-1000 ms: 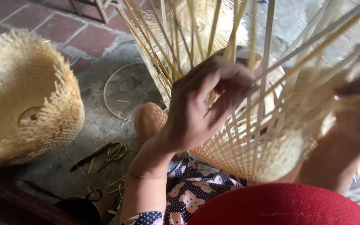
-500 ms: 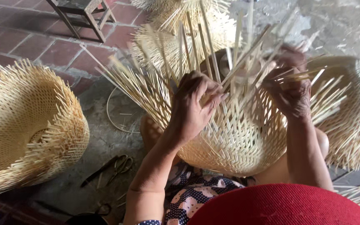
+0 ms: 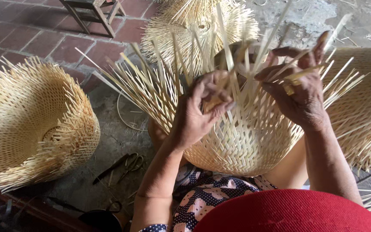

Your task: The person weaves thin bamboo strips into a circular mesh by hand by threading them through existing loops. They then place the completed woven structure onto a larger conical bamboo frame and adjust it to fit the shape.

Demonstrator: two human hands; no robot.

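Note:
A half-woven pale bamboo basket (image 3: 241, 141) rests on my lap, dome side toward me, with many loose strips fanning upward. My left hand (image 3: 200, 109) pinches a few of those bamboo strips (image 3: 222, 92) near the basket's upper edge. My right hand (image 3: 299, 92) grips another bunch of strips on the right side, with fingers curled around them. Both hands sit close together over the weave.
A large woven basket (image 3: 26, 124) lies on its side at left. Another basket (image 3: 366, 111) sits at right, and one more (image 3: 198, 30) lies beyond. Scissors (image 3: 125, 165) and a thin hoop (image 3: 127, 114) lie on the floor. A wooden stool (image 3: 93, 13) stands on red bricks.
The view has pulled back and up from the basket. Both hands have shifted along the rim, working the upright strips; the right hand now holds strips higher up.

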